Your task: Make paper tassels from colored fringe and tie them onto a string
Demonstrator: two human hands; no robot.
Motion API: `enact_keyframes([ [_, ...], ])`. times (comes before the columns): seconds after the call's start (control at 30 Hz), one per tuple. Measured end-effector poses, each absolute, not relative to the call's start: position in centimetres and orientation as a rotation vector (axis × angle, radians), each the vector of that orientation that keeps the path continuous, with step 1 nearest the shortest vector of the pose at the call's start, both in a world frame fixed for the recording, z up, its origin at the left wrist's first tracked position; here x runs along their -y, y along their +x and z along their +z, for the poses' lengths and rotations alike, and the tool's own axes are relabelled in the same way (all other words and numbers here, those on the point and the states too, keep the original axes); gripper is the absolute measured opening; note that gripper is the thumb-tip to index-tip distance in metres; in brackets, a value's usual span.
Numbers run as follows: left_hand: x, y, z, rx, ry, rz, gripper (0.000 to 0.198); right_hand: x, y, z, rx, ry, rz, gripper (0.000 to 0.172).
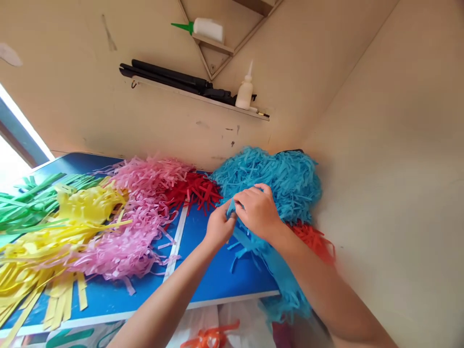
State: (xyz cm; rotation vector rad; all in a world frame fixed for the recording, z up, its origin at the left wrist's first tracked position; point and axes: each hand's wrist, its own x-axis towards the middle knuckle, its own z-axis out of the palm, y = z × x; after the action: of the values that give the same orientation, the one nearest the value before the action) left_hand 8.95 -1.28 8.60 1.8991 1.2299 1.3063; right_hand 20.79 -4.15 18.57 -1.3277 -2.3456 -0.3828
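Both hands meet over the blue table (213, 275), in front of a big heap of blue paper fringe (268, 174). My left hand (220, 223) is closed, pinching the end of a blue paper strip (231, 208) between thumb and fingers. Against it, my right hand (258, 210) curls its fingers round the same blue paper from the other side. More blue fringe (279, 266) hangs below the right wrist and over the table's front edge. The right palm hides part of the heap behind it.
Pink fringe (134, 237), yellow fringe (83, 208), green strips (25, 208) and red fringe (194, 191) cover the left and back. Orange-red fringe (315, 241) lies by the right wall. A wall shelf (192, 92) holds black tripod-like gear and a glue bottle (244, 92).
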Motion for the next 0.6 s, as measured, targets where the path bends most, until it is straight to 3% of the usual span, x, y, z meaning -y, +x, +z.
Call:
enact_keyframes([
  [0.17,3.4,-0.3,10.6,-1.515,2.063,1.343,0.043,5.1,20.7,18.9,2.167,-1.11,-0.167,0.012],
  [0.27,7.5,-2.2,11.9,-1.692,2.409,1.388,0.057,6.3,19.8,17.1,2.158,-1.01,0.031,0.012],
  [0.47,11.7,-1.7,9.0,-1.293,2.735,1.292,0.064,11.2,18.2,11.7,2.34,-0.734,0.138,0.01],
  [0.6,10.9,-6.0,4.8,-1.277,2.781,1.14,0.069,12.6,24.2,6.5,2.224,-1.208,0.092,0.037],
])
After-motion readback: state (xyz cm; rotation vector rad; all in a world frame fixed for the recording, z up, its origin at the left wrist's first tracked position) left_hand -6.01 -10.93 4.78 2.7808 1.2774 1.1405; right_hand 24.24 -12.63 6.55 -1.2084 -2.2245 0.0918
